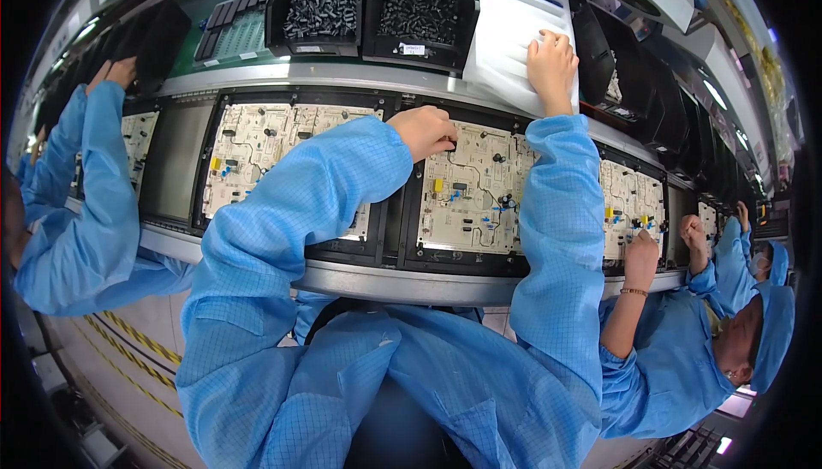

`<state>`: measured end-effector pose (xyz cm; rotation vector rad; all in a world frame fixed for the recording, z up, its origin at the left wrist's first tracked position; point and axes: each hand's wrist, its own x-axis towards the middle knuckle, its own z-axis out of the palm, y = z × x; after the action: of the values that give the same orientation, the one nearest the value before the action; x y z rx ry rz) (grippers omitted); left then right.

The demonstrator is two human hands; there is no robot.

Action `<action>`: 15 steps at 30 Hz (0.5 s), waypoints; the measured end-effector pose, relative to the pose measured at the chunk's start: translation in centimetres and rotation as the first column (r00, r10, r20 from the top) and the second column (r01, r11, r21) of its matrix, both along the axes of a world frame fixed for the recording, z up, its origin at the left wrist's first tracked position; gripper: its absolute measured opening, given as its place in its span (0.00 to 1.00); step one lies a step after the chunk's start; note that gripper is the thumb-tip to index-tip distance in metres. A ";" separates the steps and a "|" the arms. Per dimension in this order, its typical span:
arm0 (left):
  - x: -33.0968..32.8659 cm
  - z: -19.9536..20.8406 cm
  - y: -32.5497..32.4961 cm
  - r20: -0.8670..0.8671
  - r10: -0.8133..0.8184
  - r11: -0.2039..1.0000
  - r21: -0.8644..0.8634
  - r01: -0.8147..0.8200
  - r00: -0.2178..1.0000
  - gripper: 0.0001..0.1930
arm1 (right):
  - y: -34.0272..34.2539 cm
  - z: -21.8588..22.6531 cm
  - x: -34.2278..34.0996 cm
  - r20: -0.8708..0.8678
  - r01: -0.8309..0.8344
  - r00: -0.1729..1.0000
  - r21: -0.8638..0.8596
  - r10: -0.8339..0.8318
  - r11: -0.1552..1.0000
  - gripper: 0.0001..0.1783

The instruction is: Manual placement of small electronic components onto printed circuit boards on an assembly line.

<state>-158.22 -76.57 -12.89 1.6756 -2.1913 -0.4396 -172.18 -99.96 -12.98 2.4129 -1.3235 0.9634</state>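
My left hand is at the upper left corner of a pale circuit board. Its fingers are pinched together on the board; whatever may be between the fingertips is hidden. The board lies in a black frame and carries a yellow block part, blue parts and several small black ones. Farther back and to the right, my right hand rests over a white tray with rows of dark slots at its far end. Those fingers are curled in, and I cannot make out anything in them.
Two black bins, a left one and a right one, hold small black components behind the line. Another framed board lies left, partly under my sleeve; one more lies right. Co-workers' hands reach in from both sides, one near the right board.
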 end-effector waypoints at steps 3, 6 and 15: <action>0.1 -0.1 -0.1 -0.003 0.002 1.000 -0.006 -0.002 1.000 0.08 | -0.1 0.0 -0.2 -0.020 0.005 1.000 0.034 -0.004 0.999 0.18; 0.0 0.2 0.0 0.025 0.005 1.000 0.007 -0.005 1.000 0.08 | -0.1 0.1 -0.2 -0.010 0.002 1.000 0.023 -0.002 1.000 0.18; -0.6 0.2 0.1 0.092 -0.051 0.998 -0.038 0.054 0.994 0.08 | -0.2 0.4 -0.5 -0.002 -0.012 1.000 -0.030 0.012 0.999 0.17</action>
<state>-158.79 -76.43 -12.71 1.6504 -2.2982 -0.3362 -172.65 -100.12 -12.59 2.4018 -1.2861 0.9768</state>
